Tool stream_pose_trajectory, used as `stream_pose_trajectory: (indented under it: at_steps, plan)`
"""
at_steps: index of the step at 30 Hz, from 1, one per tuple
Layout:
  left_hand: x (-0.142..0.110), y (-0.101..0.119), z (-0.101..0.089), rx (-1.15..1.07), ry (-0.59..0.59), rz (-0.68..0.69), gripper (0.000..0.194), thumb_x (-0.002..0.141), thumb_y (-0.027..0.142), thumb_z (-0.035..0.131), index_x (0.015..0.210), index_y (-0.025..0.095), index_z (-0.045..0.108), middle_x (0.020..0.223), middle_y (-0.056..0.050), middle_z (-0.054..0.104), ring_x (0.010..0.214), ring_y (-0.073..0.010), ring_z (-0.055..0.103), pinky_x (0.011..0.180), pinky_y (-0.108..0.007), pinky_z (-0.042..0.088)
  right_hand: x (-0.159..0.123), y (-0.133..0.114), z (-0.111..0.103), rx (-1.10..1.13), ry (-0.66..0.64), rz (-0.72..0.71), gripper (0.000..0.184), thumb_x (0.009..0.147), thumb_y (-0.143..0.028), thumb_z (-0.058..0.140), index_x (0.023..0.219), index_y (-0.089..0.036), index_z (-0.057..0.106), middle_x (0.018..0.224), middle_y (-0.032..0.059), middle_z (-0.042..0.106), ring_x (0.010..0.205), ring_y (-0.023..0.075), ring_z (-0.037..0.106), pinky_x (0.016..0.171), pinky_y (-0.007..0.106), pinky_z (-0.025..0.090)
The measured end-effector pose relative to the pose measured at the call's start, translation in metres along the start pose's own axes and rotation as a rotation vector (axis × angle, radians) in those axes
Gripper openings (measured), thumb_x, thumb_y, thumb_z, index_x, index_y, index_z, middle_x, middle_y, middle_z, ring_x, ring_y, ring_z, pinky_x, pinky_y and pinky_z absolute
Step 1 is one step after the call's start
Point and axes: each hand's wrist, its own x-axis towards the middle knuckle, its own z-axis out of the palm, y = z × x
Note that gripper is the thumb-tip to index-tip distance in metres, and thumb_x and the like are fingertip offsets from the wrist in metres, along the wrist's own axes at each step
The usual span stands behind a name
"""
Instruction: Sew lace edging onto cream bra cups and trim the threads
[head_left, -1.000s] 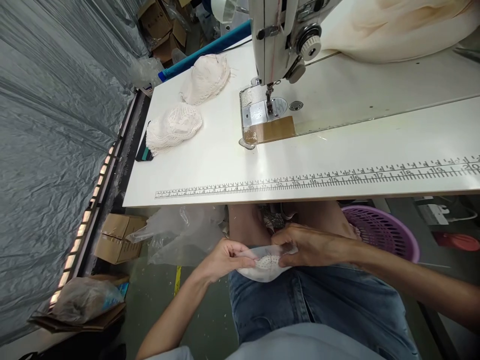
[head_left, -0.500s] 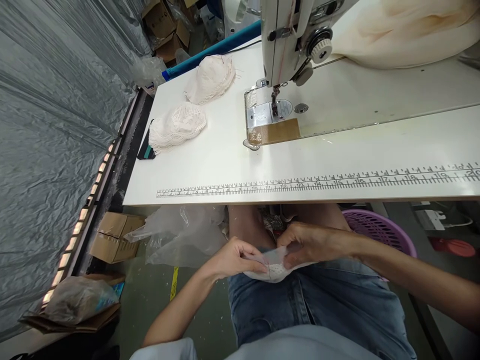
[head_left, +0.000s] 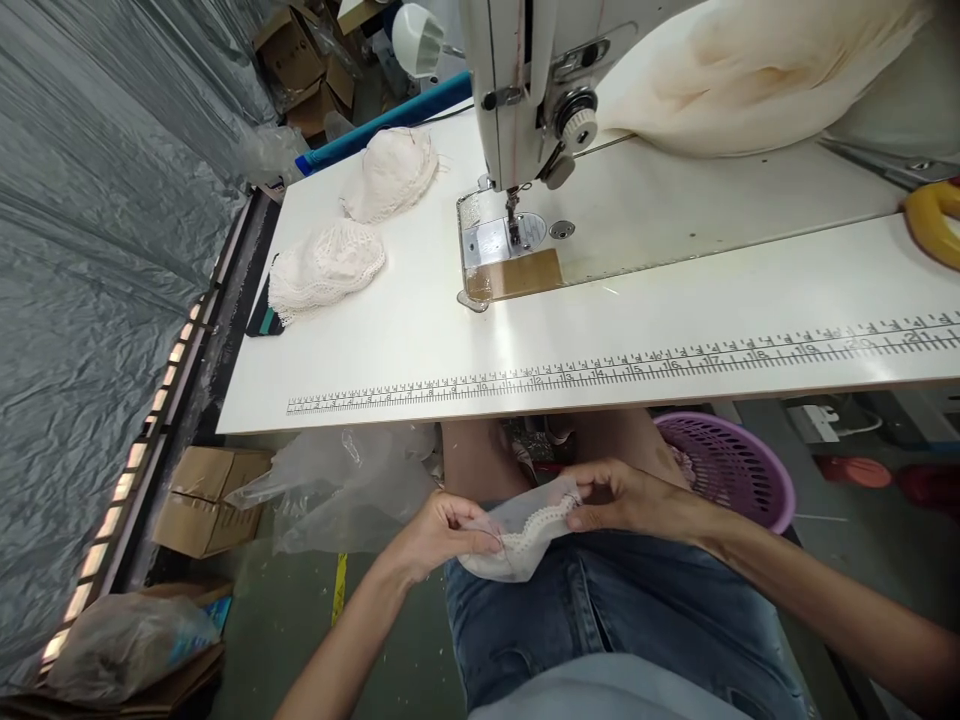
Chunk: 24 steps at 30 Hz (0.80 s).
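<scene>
Over my lap, a small piece of sheer white fabric with a scalloped lace edge (head_left: 529, 535) is stretched between my hands. My left hand (head_left: 444, 535) pinches its left end between thumb and fingers. At the other end, my right hand (head_left: 611, 497) grips the upper right corner, thumb below and fingers behind. The lace band runs slantwise across the piece, with sheer cloth on both sides of it. Both hands are below the front edge of the sewing table (head_left: 420, 345), apart from it.
A sewing machine (head_left: 514, 110) stands on the table. Two cream lace cups, one nearer (head_left: 330, 268) and one farther (head_left: 394, 172), lie at the left. Yellow-handled scissors (head_left: 930, 225) and a cream fabric bundle (head_left: 735, 90) are at the right. A purple basket (head_left: 780, 490) stands below.
My hands have spread the fabric wider, so its lace edge now shows more fully. The view has shifted right, bringing the scissors into sight.
</scene>
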Motion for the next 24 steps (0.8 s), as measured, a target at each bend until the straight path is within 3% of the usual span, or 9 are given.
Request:
stream_pose_trajectory:
  at_steps: [6,12,24]
  plan:
    - [-0.001,0.003,0.002,0.042,0.041,-0.025,0.031,0.053,0.036,0.083,0.071,0.012,0.075,0.057,-0.005,0.067,0.050,-0.0089,0.055,0.051,-0.018,0.041,0.000,0.006,-0.001,-0.007,0.039,0.005,0.039,0.069,-0.050,0.070,0.084,-0.014,0.067,0.072,0.0003,0.063,0.068,0.0144,0.057,0.066,0.027,0.042]
    - [-0.004,0.010,0.007,0.084,0.069,-0.059,0.034,0.048,0.038,0.085,0.066,0.012,0.074,0.054,-0.003,0.065,0.049,-0.0080,0.050,0.050,-0.019,0.038,-0.003,0.002,0.000,-0.011,0.030,0.003,0.035,0.071,-0.045,0.070,0.086,-0.014,0.066,0.076,0.0006,0.063,0.071,0.0143,0.057,0.067,0.026,0.042]
    - [-0.004,0.005,0.002,0.114,0.041,-0.057,0.034,0.055,0.039,0.082,0.074,0.011,0.075,0.059,-0.006,0.066,0.051,-0.0097,0.052,0.052,-0.021,0.040,-0.005,-0.008,0.001,0.078,0.000,0.019,0.041,0.073,-0.046,0.068,0.097,-0.012,0.068,0.089,0.0071,0.068,0.085,0.0197,0.061,0.078,0.034,0.045]
